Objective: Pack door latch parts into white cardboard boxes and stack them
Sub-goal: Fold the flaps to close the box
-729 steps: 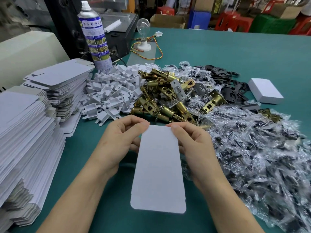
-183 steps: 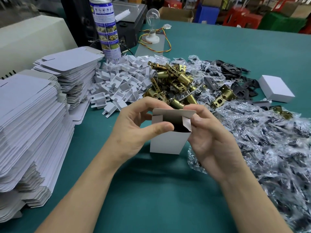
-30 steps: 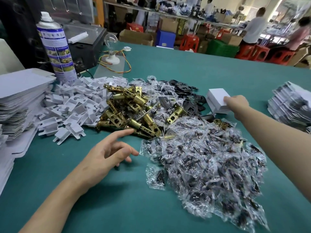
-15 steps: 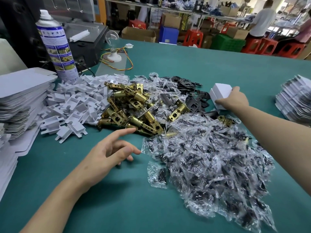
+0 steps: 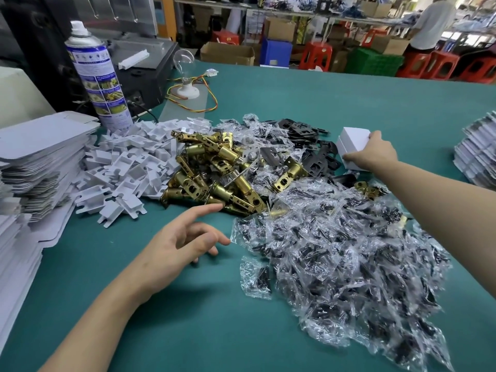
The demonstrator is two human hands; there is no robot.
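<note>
Well, the right hand (image 5: 373, 153) is stretched out far to the right of the brass latch heap (image 5: 214, 170), thumb and fingers clasped round the top white box (image 5: 351, 140). That box sits on what looks like a second box, just past the black plates (image 5: 314, 146) on the heap's right. The left hand (image 5: 182, 242) hangs just in front of the heap, fingers spread loose, holding nothing.

My worry is the stack. If the top box is let go off-square, it may slide down onto the plates. The reaching forearm passes low over the screw bags (image 5: 335, 251) right of the heap and could drag some along. The left fingers, so near the heap, might knock a latch rolling.
</note>
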